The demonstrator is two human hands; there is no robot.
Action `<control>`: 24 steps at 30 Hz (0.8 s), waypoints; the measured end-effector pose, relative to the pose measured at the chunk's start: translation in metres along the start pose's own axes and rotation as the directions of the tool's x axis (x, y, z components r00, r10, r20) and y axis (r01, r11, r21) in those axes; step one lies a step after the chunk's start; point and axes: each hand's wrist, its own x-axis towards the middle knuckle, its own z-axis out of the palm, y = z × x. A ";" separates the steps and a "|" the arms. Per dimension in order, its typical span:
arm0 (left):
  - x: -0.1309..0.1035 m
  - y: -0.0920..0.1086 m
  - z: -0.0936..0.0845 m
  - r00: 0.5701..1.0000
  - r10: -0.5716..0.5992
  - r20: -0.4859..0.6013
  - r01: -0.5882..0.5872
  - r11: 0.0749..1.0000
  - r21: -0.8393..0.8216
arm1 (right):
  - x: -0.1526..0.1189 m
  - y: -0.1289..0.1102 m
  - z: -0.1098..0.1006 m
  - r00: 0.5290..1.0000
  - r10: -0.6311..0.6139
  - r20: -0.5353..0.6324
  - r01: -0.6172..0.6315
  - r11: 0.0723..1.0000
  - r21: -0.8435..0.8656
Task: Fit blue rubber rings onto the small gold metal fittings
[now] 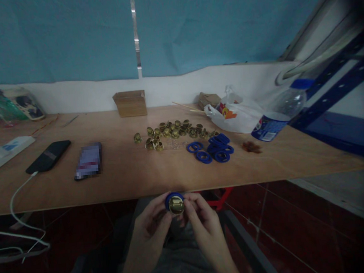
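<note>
Brass-coloured cap and blue ring, held above my lap
The fingers of my left hand pinch one side, those of my right hand the other, just off the near edge of the bench. The cap's round face tilts up towards me; on so circular a thing I cannot tell a long axis.
</note>
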 end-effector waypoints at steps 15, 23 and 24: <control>0.002 -0.006 -0.009 0.999 0.021 -0.049 -0.013 0.986 0.165 | -0.001 -0.002 -0.004 0.995 -0.071 0.068 0.078 0.990 -0.115; 0.000 -0.005 -0.008 0.994 0.051 -0.096 -0.035 0.986 0.163 | -0.001 -0.002 -0.002 0.965 -0.244 0.094 0.260 0.924 -0.278; 0.000 -0.005 -0.007 0.993 0.059 -0.103 -0.044 0.989 0.142 | -0.002 -0.003 -0.001 0.960 -0.257 0.113 0.279 0.916 -0.288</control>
